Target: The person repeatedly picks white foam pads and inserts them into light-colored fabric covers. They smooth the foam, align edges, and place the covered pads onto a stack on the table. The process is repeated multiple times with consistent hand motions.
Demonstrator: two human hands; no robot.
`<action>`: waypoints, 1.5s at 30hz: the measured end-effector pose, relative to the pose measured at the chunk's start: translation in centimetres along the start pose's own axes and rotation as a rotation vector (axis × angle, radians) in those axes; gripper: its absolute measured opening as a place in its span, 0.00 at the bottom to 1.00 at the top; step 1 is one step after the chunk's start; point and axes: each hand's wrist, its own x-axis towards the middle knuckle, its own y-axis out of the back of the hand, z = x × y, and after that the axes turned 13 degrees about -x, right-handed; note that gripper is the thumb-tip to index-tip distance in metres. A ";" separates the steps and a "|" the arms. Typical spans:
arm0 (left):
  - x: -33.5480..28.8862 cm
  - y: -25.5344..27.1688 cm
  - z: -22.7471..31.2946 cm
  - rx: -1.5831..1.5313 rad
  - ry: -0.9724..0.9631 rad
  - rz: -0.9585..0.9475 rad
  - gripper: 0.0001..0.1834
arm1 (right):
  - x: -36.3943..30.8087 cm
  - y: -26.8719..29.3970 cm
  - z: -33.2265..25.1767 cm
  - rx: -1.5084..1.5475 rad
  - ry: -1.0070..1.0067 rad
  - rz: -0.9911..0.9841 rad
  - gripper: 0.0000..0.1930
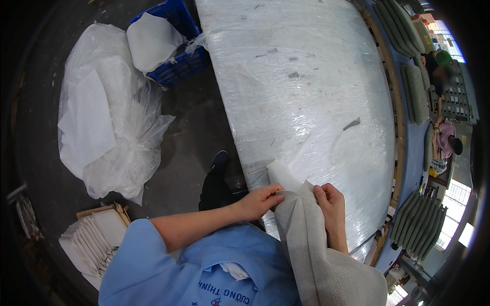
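A light grey woven fabric cover point(301, 229) hangs over the near edge of the wrapped work table and against my body. My left hand point(260, 200) pinches its upper left edge between thumb and fingers. On the other side, my right hand point(332, 203) is closed on its upper right edge, with the thumb on top. Between my hands a fold runs down the fabric. A white sheet piece point(284, 174) sticks out just past the cover's far edge and lies on the table; how much of it is under the fabric is hidden.
The table point(306, 102) is wrapped in clear plastic film. Left of it stand a blue crate point(181, 66) with white sheets, a large clear plastic bag point(112, 148) and a box of white pads point(97, 234). Grey-green cushions point(417, 222) and two people are at the right.
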 end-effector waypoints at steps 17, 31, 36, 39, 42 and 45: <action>6.0 -0.4 9.5 0.693 -0.118 -0.684 0.40 | -5.1 7.3 2.9 0.472 0.154 0.092 0.10; 8.2 -2.4 5.7 0.648 -0.147 -0.553 0.41 | -27.8 22.9 -8.6 0.086 0.775 -0.510 0.19; 8.7 -3.5 5.2 0.652 -0.193 -0.561 0.43 | -29.3 23.1 -9.6 -0.176 0.611 -0.560 0.16; 8.7 -3.2 4.8 0.653 -0.235 -0.563 0.41 | -30.0 23.1 -7.9 -0.156 0.574 -0.357 0.17; 9.0 -1.7 4.4 0.670 -0.269 -0.539 0.41 | -30.8 23.6 -6.2 -0.042 0.444 0.072 0.17; 8.8 -1.0 5.3 0.717 -0.250 -0.548 0.40 | -35.0 24.2 -2.1 -0.100 -0.021 0.453 0.15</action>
